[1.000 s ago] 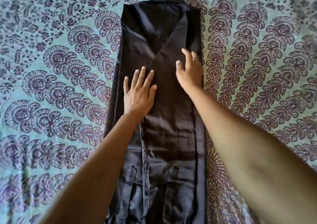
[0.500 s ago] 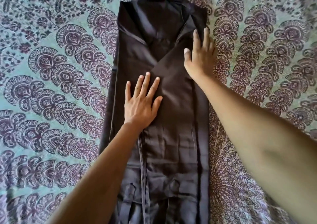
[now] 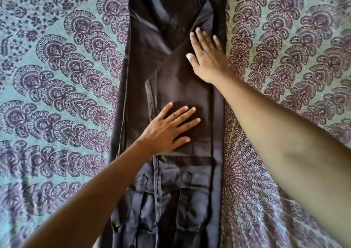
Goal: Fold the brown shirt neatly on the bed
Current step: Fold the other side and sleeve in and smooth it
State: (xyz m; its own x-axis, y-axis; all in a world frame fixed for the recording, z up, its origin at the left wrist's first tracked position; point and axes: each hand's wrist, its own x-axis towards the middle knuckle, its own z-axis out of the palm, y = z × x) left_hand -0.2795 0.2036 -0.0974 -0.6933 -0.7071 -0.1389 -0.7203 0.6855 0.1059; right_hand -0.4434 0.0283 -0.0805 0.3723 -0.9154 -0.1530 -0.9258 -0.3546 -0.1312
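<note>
- Dark brown shirt (image 3: 148,61) of smooth, slightly shiny cloth lies lengthwise down the middle of the bed, on a teal bedspread w/ purple paisley print (image 3: 57,80). It runs from the top edge of view to the bottom edge.
- Shirt is now a long narrow strip: both sides look turned in toward the centre, w/ one diagonal flap crossing the upper part. Lower end is bunched, w/ loose strips and creases; can't tell if those are cuffs or hem.
- Left hand (image 3: 167,130): palm down, fingers straight & spread, pressing flat on the strip's mid section. Grips nothing.
- Right hand (image 3: 207,58): also flat, fingers extended, resting on the upper right part beside the diagonal flap, close to the strip's right edge. Holds nothing; some motion blur at the fingertips.
- Progress, as I judge it: lengthwise folds done, smoothing step in hand, so approx. halfway.
- Left to do, prob.: flatten the rumpled lower end, then fold the strip crosswise into a compact packet & square the edges.
</note>
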